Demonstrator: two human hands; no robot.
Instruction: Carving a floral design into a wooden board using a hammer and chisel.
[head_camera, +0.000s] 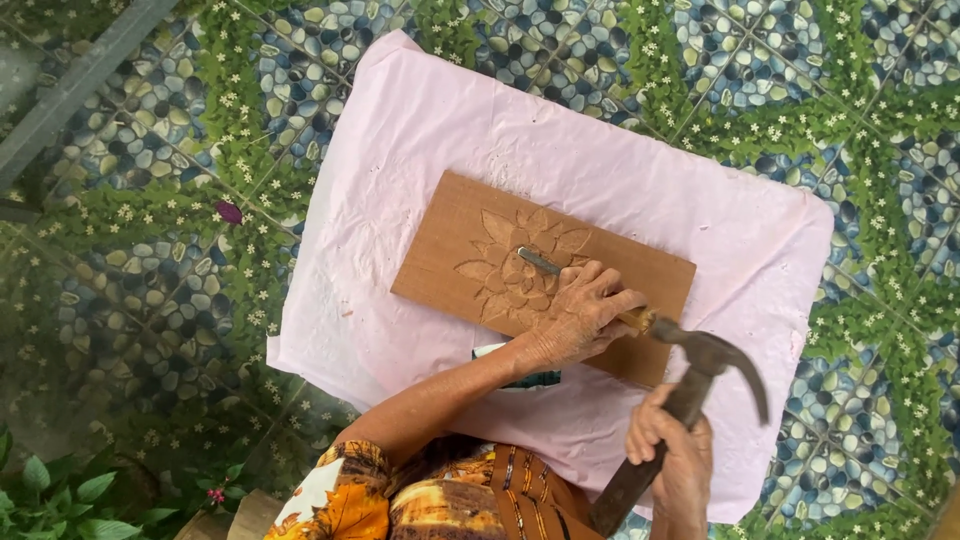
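The left hand (575, 315) is clenched round a slim metal chisel with a pale wooden handle (545, 265), its tip set in the flower relief cut into the flat brown wooden board (455, 250). The right hand (672, 450) grips the dark-handled claw hammer (700, 365), whose head meets the chisel's butt. Light, square taps should suit such shallow carving. The board lies on a crumpled pale pink cloth (420, 120) over a pebble-patterned tiled floor (150, 250)

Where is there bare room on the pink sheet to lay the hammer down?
Bare pink sheet lies above the carved board and along its left side. The lower right is crowded: left hand holding the chisel, right hand gripping the hammer.
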